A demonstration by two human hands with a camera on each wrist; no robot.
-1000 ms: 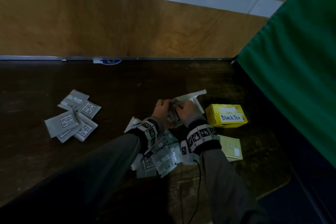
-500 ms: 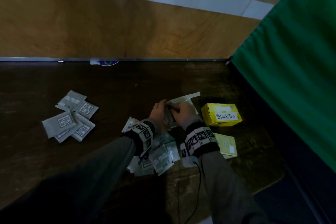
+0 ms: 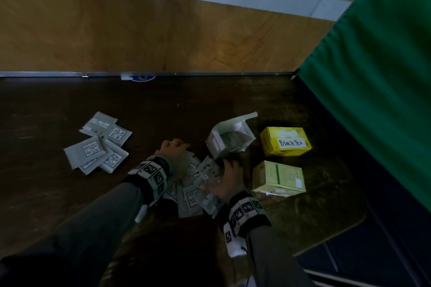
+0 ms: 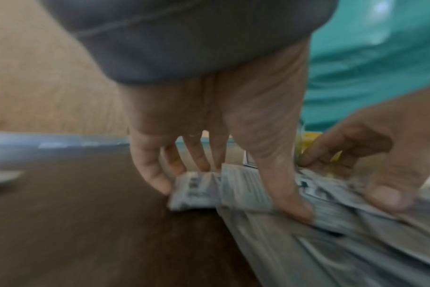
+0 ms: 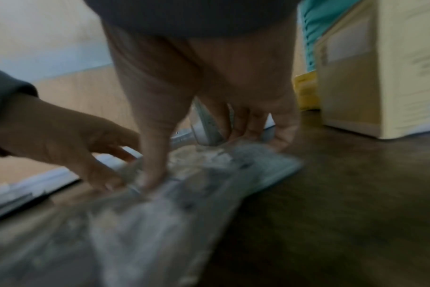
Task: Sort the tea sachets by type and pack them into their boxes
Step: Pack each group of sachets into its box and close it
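Dark table (image 3: 70, 193): both hands seemingly pinching sachets (image 3: 205, 184).

Head view was dim and underexposed; the table (image 3: 210, 100) read near black, and the lower left corner was lost in deep shadow. Straight lines bowed toward the frame edges from the wide lens. Both wrist views were brighter but heavily motion-blurred: the sachets (image 4: 246, 190) and both hands (image 5: 204, 81) were smeared, print illegible, backgrounds out of focus.

Handwritten "Black Tea" on white label, yellow box (image 3: 285, 141)
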